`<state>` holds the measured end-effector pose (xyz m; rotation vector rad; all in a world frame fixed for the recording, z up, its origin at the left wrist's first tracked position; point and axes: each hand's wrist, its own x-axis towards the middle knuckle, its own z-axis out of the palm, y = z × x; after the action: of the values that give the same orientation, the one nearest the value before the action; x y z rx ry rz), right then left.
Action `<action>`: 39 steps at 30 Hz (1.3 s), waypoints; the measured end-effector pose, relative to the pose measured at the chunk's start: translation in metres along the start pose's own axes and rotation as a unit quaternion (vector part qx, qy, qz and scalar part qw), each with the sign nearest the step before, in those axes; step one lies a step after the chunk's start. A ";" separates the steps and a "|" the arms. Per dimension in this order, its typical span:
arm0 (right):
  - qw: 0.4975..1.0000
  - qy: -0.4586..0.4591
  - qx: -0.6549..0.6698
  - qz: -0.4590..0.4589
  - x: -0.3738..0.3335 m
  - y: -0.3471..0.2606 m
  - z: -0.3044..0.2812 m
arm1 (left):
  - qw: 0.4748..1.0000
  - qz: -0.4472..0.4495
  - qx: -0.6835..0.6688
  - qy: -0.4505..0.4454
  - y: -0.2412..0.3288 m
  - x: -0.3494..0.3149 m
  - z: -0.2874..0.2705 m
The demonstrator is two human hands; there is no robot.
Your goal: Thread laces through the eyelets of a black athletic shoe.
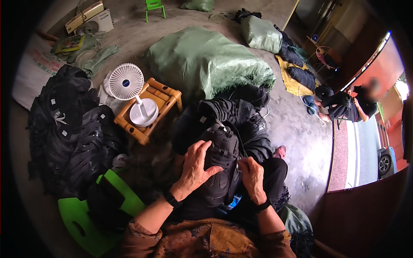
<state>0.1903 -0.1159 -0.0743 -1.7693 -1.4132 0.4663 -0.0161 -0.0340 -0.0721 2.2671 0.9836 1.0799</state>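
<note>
The black laced shoe (221,157) lay above the person's lap, toe toward the body. Along its left side rested the left hand (195,170), thumb and fingers spread apart. At its right edge, the right hand's (254,178) thumb and fingertips were together; anything pinched was too small to tell. Black goods (254,137) crowded the far end; concrete floor (307,172) stretched rightward.

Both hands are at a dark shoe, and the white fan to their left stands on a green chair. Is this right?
Not on a green chair: the head view shows the white fan on a brown wooden stool. The left hand, right hand and dark shoe are as stated.
</note>
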 end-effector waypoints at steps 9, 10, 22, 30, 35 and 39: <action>0.995 0.063 0.081 0.006 0.015 -0.010 -0.024 | 1.000 -0.001 0.021 0.011 -0.001 0.000 0.001; 0.995 0.036 0.090 -0.021 0.014 -0.017 -0.013 | 1.000 -0.001 0.020 0.011 0.000 0.000 0.002; 0.884 0.058 0.403 0.229 0.015 -0.024 -0.033 | 0.999 -0.013 0.029 0.018 0.001 -0.005 0.001; 0.637 0.045 0.723 0.263 -0.012 0.050 -0.148 | 0.999 0.013 0.036 0.006 0.004 0.000 0.002; 0.606 0.163 0.741 0.241 -0.029 0.120 -0.205 | 1.000 -0.007 -0.004 0.007 0.002 0.002 -0.006; 0.887 0.260 0.318 0.210 -0.059 0.180 -0.248 | 0.996 -0.004 -0.090 0.025 -0.003 0.021 -0.018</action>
<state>0.4621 -0.2687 -0.0744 -1.4751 -0.4159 0.5456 -0.0222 -0.0149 -0.0527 2.0994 0.8757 1.1781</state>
